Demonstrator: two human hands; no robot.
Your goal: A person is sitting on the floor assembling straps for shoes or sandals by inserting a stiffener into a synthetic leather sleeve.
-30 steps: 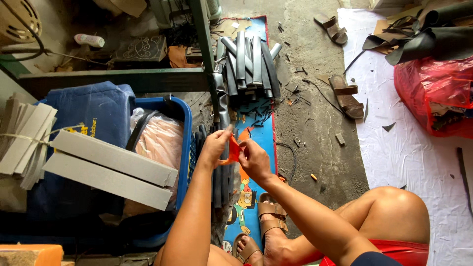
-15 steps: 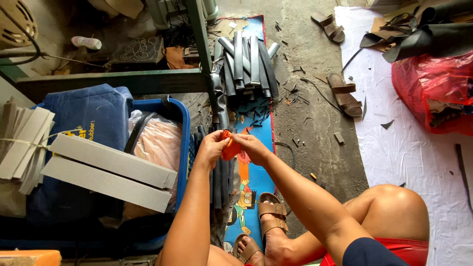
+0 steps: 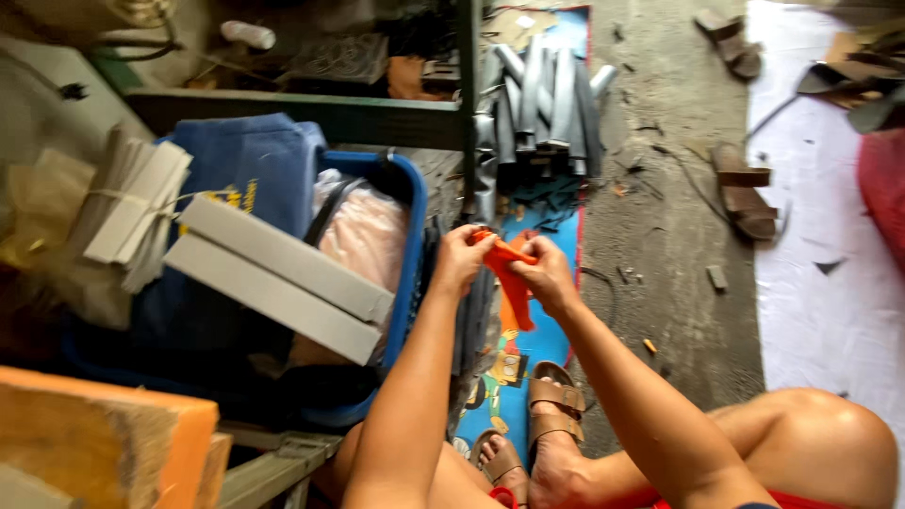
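1. Over at the far left, a tied bundle of pale flat strips (image 3: pixel 132 212) lies beside a blue bag (image 3: pixel 259 170), with an orange-edged block (image 3: pixel 104 434) nearest the viewer.
2. Next, two long grey boxes (image 3: pixel 283 278) lie across a blue basket (image 3: pixel 410 236), apparently stacked there to stay within arm's reach; a clear pink-tinted bag (image 3: pixel 363 236) sits inside the basket.
3. At the middle, the left hand (image 3: pixel 460 259) pinches the top end of an orange strip (image 3: pixel 509 278), fingers closed tight on it.
4. Just beside it, the right hand (image 3: pixel 547 278) grips the same strip from the other side, fingers curled shut, so the piece is held taut between both hands above the blue mat (image 3: pixel 556 236) and its lower end hangs free.
5. Beyond the hands, grey strips (image 3: pixel 542 94) lie piled at the mat's far end.
6. Further right, a brown sandal (image 3: pixel 745 193) rests on the concrete floor (image 3: pixel 660 283), near a white sheet (image 3: pixel 830 283).
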